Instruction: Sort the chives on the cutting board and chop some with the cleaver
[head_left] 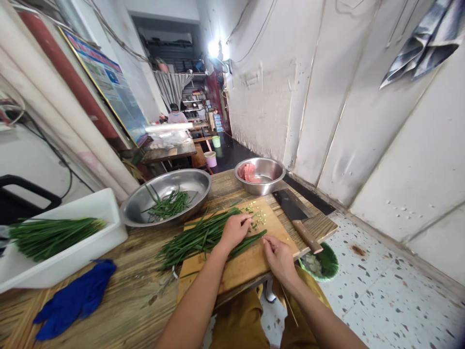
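Observation:
Long green chives point(201, 237) lie in a bundle across the wooden cutting board point(247, 271), with small pale cut ends point(258, 213) scattered at its far side. My left hand point(236, 230) is over the bundle, fingers curled and pressed together on the chives. At the bundle's right tip, my right hand point(279, 254) is closed in a pinch. A thin wooden skewer point(289, 305) slants down from below that hand, in line with its fingertips; the hand hides its upper part. To the right, a cleaver point(290, 206) with a wooden handle rests partly past the table edge.
Loose chives lie in a wide steel basin point(198, 191). A white tub point(69, 257) holds more chives, with a blue glove point(78, 295) nearby. A steel bowl point(269, 179) contains something pink. A green basket point(329, 261) stands on the floor. A person point(177, 115) sits farther back.

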`<state>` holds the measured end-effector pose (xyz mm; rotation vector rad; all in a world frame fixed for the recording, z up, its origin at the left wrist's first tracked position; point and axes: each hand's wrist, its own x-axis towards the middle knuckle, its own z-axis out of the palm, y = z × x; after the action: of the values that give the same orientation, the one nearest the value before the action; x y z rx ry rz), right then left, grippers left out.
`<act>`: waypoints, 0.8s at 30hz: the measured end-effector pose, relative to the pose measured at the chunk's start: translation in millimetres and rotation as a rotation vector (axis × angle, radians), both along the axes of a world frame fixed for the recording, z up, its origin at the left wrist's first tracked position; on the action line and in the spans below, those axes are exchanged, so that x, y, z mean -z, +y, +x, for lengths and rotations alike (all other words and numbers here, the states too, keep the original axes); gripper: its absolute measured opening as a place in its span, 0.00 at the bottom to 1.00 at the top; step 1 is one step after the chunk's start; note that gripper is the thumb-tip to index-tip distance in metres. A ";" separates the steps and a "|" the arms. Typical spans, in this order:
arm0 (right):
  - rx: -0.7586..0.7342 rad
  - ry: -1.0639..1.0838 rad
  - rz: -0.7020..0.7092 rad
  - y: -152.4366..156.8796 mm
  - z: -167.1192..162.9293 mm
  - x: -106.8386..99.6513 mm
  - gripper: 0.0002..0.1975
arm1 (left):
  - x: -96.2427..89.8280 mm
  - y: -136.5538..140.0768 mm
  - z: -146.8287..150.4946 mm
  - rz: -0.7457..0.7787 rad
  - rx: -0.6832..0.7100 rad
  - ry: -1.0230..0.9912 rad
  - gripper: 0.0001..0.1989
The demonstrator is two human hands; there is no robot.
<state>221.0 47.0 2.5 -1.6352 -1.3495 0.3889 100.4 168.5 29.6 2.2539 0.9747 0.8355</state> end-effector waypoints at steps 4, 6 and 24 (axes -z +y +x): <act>-0.001 0.000 0.007 -0.1 0.5 0.9 0.15 | 0.5 1.0 0.2 -0.014 -0.003 -0.010 0.12; -0.003 -0.002 0.009 -0.4 0.6 1.2 0.15 | 0.4 1.6 0.2 -0.010 -0.017 -0.007 0.13; -0.023 -0.009 0.012 0.1 0.2 1.1 0.16 | 2.1 2.8 -0.6 -0.017 0.005 -0.008 0.13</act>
<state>221.2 47.1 1.4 -1.6149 -1.3754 0.3871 99.7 171.3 27.5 2.2357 0.9694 0.8302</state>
